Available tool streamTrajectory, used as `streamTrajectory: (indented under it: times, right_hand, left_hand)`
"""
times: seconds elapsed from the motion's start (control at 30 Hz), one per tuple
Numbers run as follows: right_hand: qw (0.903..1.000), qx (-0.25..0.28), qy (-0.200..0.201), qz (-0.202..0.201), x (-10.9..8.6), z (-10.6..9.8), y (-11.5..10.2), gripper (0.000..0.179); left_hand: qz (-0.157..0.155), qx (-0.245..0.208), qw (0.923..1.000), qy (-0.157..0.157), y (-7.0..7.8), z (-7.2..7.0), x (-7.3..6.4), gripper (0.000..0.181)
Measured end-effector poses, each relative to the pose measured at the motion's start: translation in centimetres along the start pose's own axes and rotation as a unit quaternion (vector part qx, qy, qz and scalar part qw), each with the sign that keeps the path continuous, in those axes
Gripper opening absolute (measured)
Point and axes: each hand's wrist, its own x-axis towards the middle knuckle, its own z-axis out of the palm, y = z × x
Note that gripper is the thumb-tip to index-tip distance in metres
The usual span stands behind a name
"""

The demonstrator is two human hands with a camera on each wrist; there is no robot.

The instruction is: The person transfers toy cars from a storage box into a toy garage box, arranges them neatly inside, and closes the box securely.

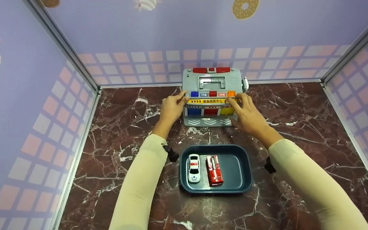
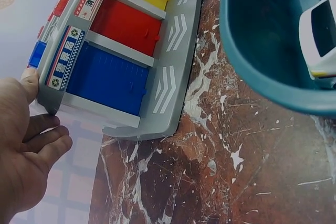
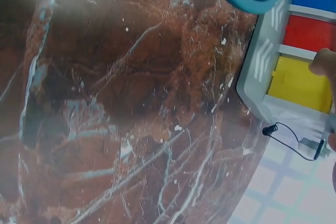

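Observation:
A grey toy garage (image 1: 212, 101) stands against the back wall, with blue, red and yellow doors and a ramp in front. My left hand (image 1: 171, 110) grips its left side; in the left wrist view the thumb sits at the roof edge and the fingers bend beside the wall. With my right hand (image 1: 249, 115) I hold the right front corner, fingers on the roof edge. The thumb is low by the yellow door (image 3: 299, 85). Only part of this hand shows in the right wrist view.
A dark blue tray (image 1: 184, 188) lies in front of the garage. Inside it are a white toy police car (image 1: 194, 174) and a red toy fire truck (image 1: 215, 175). A thin black cord (image 3: 289, 150) hangs at the garage's right side. Patterned walls enclose the marbled tabletop (image 1: 123, 153).

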Motion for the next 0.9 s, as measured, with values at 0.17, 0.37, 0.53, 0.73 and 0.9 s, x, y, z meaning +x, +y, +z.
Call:
streamTrajectory:
  times: [0.17, 0.37, 0.53, 0.73, 0.9]
  right_hand:
    - [0.9999, -0.009, -0.001, -0.014, -0.2, -0.7, -0.2, 0.082]
    - [0.9984, -0.026, 0.017, -0.047, 0.1, -1.3, -0.5, 0.084]
    - [0.9975, -0.032, 0.013, -0.061, 0.6, -1.7, -1.1, 0.083]
    - [0.9970, -0.033, -0.010, -0.070, 1.5, -1.7, -1.9, 0.083]
    - [0.9963, -0.040, -0.035, -0.068, 2.5, -1.7, -2.6, 0.080]
  left_hand:
    - [0.004, 0.008, 0.9999, 0.007, 0.0, -0.1, 0.1, 0.042]
    - [-0.005, 0.020, 0.9998, -0.002, 0.1, -0.3, 0.0, 0.043]
    - [-0.004, 0.021, 0.9997, -0.006, 0.0, -0.2, 0.0, 0.043]
    - [0.003, 0.021, 0.9998, 0.000, -0.2, -0.1, 0.1, 0.042]
    - [0.006, 0.019, 0.9998, 0.002, -0.1, -0.1, 0.1, 0.042]
